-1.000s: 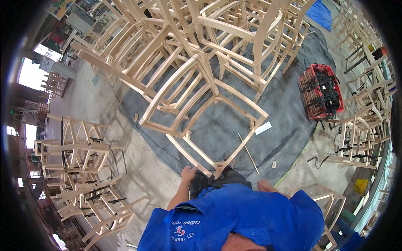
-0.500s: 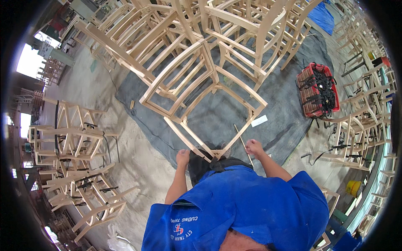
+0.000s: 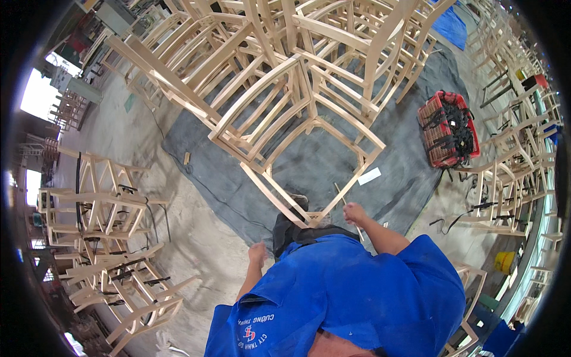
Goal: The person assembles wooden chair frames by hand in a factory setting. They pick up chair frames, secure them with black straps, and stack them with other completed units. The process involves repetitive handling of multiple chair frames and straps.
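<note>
My left hand [image 3: 257, 254] hangs low, left of my black-trousered leg, touching nothing that I can see; motion smears its fingers. My right hand [image 3: 355, 214] is held by the near right side of a bare wooden chair frame [image 3: 352, 189], its fingers curled in with nothing visible in them. Behind that hand, in line with it, a thin wooden stick [image 3: 338, 191] lies on the dark cloth; I see no grip on it. The frame's near corner points at my legs, and one foot shows inside its outline.
More chair frames [image 3: 238, 77] crowd the far side of the dark ground cloth [image 3: 202, 160]. A red basket [image 3: 434, 134] of black straps stands at right, near a white paper [image 3: 369, 176]. Stacked chairs [image 3: 113, 208] line the left; others [image 3: 505, 178] stand right.
My left hand has dropped down and away from the chair frame. My right hand has shifted slightly left and down. A foot now shows forward inside the frame's outline.
</note>
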Demonstrator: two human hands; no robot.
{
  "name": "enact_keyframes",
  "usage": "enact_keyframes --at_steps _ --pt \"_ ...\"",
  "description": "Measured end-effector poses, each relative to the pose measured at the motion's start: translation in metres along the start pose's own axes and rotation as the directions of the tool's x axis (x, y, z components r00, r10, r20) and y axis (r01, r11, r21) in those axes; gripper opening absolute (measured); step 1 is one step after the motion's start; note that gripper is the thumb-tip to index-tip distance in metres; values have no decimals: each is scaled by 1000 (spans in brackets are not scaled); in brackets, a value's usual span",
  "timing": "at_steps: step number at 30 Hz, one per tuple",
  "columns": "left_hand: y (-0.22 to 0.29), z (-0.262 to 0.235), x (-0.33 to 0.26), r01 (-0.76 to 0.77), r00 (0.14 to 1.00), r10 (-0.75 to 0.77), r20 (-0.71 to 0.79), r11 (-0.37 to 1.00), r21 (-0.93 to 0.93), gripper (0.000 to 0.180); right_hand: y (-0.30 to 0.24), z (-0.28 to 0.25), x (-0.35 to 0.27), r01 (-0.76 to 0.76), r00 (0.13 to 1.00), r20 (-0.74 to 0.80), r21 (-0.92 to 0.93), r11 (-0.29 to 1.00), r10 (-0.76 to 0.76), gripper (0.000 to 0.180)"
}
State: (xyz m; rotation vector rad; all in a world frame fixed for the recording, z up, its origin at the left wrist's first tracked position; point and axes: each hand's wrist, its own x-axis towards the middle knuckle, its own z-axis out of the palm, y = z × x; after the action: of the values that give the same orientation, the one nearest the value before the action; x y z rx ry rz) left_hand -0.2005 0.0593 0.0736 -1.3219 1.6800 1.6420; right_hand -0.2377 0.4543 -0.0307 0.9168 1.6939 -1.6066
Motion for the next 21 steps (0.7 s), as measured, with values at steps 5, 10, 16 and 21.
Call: enact_keyframes --at_steps 5,10,16,21 --pt "34 -10 37 -38 996 34 86 998 49 17 -22 50 -4 33 999 -29 88 996 -30 19" --pt "183 -16 118 -580 533 812 -240 557 594 59 2 80 -28 -5 995 -101 116 993 17 20" --pt "407 23 141 -820 227 931 284 26 571 55 48 119 -64 -255 855 -317 430 866 410 20" --pt "443 45 181 -860 510 531 677 303 410 65 5 198 -51 -172 934 -245 326 930 259 22"
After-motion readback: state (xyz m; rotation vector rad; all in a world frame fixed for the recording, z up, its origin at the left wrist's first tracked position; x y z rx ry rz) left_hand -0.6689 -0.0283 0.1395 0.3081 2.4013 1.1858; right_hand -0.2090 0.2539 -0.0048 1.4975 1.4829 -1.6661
